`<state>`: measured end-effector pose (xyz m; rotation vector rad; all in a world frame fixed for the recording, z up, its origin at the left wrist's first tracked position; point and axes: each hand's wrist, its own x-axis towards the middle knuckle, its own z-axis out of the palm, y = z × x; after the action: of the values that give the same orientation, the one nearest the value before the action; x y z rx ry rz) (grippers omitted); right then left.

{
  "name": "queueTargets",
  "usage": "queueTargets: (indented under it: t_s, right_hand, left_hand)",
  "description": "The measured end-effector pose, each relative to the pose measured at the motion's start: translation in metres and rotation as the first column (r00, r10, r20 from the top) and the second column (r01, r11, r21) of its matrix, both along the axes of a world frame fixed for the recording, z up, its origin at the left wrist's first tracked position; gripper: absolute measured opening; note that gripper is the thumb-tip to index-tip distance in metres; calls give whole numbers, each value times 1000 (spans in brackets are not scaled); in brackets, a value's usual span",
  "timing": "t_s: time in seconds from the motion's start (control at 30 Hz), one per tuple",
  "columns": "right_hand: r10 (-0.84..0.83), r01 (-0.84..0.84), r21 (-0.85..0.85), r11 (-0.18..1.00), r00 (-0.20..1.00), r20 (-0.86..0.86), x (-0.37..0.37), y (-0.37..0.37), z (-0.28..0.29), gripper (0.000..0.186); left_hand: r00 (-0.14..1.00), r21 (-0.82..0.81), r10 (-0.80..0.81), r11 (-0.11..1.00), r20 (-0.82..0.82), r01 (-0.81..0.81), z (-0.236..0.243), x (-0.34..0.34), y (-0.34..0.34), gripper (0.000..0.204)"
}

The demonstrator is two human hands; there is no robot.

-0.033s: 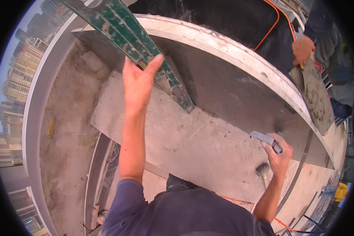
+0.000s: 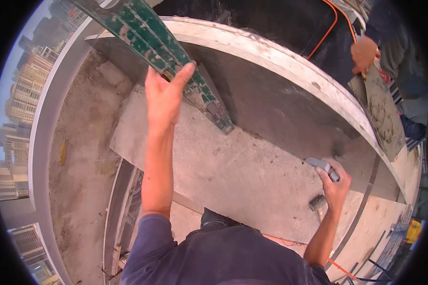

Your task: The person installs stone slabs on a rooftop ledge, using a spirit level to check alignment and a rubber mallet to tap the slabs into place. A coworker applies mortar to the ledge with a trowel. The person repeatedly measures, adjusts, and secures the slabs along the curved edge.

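My left hand (image 2: 164, 97) grips a long green straightedge (image 2: 140, 35), speckled with pale residue, whose lower end rests on the concrete slab (image 2: 223, 185) against the dark curved panel (image 2: 280, 114). Lower right, my right hand (image 2: 336, 185) is closed on a small grey metal tool (image 2: 317, 164) beside that panel; what kind it is I cannot make out. A dark mallet head (image 2: 317, 203) lies just below that hand, its handle partly hidden by my forearm.
A co-worker's hand (image 2: 364, 53) holds something beside a mortar-smeared board (image 2: 383, 118). Orange cables (image 2: 329, 33) run over dark sheeting. A pale curved rim (image 2: 252, 40) crosses above, another ledge (image 2: 39, 142) curves at left, with buildings (image 2: 19, 90) beyond.
My left hand and the straightedge have shifted very slightly up and left; my right hand has moved a few pixels left. The co-worker's hand has moved slightly up and left.
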<state>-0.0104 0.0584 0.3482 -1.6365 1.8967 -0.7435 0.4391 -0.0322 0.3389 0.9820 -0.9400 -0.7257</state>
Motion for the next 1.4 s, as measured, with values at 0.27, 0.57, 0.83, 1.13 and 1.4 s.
queueTargets:
  t_s: [0.27,0.57,0.83,1.13,1.4]
  right_hand:
    - [81,-56,-206,977,990,113,-93,-32,-100,32]
    - [253,-190,-258,947,938,236,-101,-44,-106,29]
    - [337,-249,-422,872,930,147,-108,-51,-135,29]
    - [349,-319,-500,805,936,-34,-96,-60,-133,27]
    - [355,-313,-615,724,933,-56,-107,-62,-140,17]
  left_hand:
    - [972,-82,221,973,78,-215,15,-41,-16,46]
    - [923,-111,362,930,133,-349,18,-54,-16,49]
    - [879,-154,424,904,219,-398,6,-54,-21,59]
    - [769,-95,509,851,386,-516,-4,-53,-20,59]
    - [810,-61,524,847,263,-528,-18,-56,-30,45]
